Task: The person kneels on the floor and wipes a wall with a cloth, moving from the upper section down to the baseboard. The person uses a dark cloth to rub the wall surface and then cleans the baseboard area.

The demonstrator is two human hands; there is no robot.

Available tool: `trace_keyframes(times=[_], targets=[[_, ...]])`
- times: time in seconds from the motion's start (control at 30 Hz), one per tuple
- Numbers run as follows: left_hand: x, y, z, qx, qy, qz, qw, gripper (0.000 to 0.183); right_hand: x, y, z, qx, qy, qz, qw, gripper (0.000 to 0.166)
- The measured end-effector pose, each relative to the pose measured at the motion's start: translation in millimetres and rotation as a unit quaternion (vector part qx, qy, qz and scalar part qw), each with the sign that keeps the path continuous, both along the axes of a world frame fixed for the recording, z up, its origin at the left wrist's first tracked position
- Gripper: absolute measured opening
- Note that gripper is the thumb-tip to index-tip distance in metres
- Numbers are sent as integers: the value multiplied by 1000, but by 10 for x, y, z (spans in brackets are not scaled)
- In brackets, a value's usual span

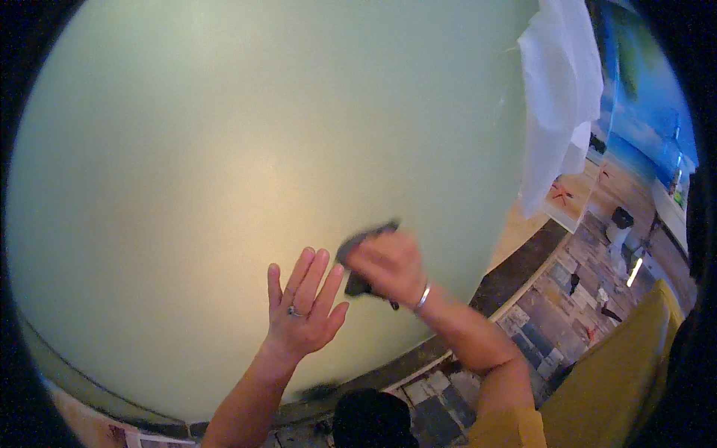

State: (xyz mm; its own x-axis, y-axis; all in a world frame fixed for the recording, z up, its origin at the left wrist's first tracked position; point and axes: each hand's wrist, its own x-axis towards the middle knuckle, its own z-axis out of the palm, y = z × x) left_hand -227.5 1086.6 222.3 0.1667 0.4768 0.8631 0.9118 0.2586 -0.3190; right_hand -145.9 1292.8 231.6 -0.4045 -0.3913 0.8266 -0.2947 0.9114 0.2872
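Note:
A large, smooth pale-green panel or sheet [168,168] fills most of the view in front of me. My left hand [305,308], with a ring on one finger, lies palm down against it, fingers apart and holding nothing. Just to its right, my right hand [386,260] is closed on a dark cloth [358,284], pressed near the panel surface. That hand is blurred, and the cloth's exact kind is hard to tell. A silver bracelet [424,296] circles my right wrist.
White crumpled sheeting [560,101] hangs over the panel's right edge. Beyond it stands a blue beach-scene picture [644,112]. The patchwork-patterned floor [560,280] has scattered scraps on it. Yellow fabric [610,353] is at lower right, and a dark rounded object [372,420] at the bottom.

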Motion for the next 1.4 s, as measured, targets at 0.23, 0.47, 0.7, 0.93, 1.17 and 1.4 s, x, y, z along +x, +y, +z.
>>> trace_keyframes(times=[0.23, 0.47, 0.7, 0.93, 1.17, 1.4], targets=[[-164, -638, -323, 6, -5, 106, 994, 57, -312, -420, 495, -92, 276, -1, 957, 35], [-227, -957, -814, -51, 5, 193, 980, 54, -295, -837, -999, 41, 95, 52, 993, 33], [-307, -1378, -1126, -45, -18, 242, 969, 46, -467, -928, -714, -131, -42, 51, 989, 31], [-269, -1341, -1566, 24, -65, 240, 968, 44, -536, -1517, -975, 23, 42, 47, 998, 35], [-268, -1666, -1672, -33, -86, 220, 971, 40, -535, -1578, -1004, -21, 1, 145, 989, 34], [-293, -1963, -1472, 46, -158, 168, 972, 52, -871, -2121, -482, -45, 108, 49, 992, 21]])
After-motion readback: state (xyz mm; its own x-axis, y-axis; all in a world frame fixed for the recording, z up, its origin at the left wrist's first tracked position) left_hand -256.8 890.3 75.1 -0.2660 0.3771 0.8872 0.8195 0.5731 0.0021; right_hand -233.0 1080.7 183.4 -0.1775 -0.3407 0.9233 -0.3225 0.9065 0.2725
